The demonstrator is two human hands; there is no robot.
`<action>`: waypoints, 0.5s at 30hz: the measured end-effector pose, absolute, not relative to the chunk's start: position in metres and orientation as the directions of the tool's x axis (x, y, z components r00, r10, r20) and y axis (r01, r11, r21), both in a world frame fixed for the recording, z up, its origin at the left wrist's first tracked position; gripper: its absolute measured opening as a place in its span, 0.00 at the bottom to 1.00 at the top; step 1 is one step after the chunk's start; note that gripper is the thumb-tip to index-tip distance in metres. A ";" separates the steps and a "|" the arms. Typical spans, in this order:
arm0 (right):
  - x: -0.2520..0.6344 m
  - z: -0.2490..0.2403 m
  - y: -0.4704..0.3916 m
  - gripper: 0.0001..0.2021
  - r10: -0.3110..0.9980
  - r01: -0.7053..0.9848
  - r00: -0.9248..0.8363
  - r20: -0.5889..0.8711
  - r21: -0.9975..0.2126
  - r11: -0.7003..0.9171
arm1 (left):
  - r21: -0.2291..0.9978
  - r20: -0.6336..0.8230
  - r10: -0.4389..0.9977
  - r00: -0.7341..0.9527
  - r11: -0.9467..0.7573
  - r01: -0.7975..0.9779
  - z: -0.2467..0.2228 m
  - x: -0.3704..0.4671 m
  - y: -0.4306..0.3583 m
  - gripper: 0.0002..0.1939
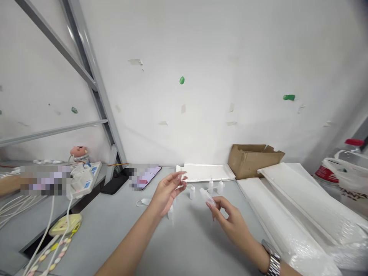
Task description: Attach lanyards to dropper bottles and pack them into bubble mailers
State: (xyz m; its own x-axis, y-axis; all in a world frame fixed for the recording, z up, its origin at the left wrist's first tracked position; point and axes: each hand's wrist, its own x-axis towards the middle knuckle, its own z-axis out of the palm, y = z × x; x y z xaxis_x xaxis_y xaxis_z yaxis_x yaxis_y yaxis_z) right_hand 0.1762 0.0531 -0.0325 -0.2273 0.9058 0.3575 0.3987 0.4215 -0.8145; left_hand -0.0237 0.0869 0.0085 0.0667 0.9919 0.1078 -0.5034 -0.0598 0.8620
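My left hand (170, 191) is raised over the grey table, its fingertips pinched on a small white piece (182, 177) too small to name. In my right hand (225, 216), a translucent plastic bottle (207, 196) is held tilted between thumb and fingers, its upper end leaning left. Behind and between the hands stand several small white dropper bottles, among them one bottle (192, 193) near the middle and another bottle (220, 187) farther right. One more white bottle (170, 213) is partly hidden by my left hand. Left of my wrist lies a white piece with a loop (145, 201).
A white tray (209, 172) and an open cardboard box (253, 159) stand against the wall. Bubble-wrap sleeves (287, 222) cover the right side. On the left are a phone (148, 177), a black object (116, 185), a power strip (86, 182) and loose cables.
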 end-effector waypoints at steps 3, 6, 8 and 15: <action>0.179 -0.031 0.055 0.12 0.906 0.409 -0.237 0.351 -0.810 0.421 | 0.903 0.121 0.990 0.079 -0.077 -0.423 0.008 -0.021 0.081 0.12; 0.180 -0.028 0.054 0.09 0.894 0.390 -0.255 0.368 -0.807 0.444 | 0.940 0.157 0.987 0.042 -0.136 -0.314 0.008 -0.018 0.076 0.14; 0.180 -0.026 0.053 0.08 0.882 0.373 -0.247 0.401 -0.801 0.469 | 0.950 0.195 0.981 0.022 -0.183 -0.252 0.010 -0.018 0.075 0.14; 0.181 -0.028 0.054 0.05 0.866 0.325 -0.224 0.446 -0.804 0.498 | 0.965 0.257 0.963 0.078 -0.252 -0.069 0.013 -0.016 0.069 0.14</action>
State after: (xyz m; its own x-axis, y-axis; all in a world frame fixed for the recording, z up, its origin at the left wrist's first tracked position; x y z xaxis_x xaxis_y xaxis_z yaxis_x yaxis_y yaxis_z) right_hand 0.1808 0.0539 -0.0283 -0.2241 0.8665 0.4461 0.3248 0.4980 -0.8041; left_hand -0.0163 0.0687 0.0132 0.0777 0.9632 0.2572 -0.0687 -0.2522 0.9652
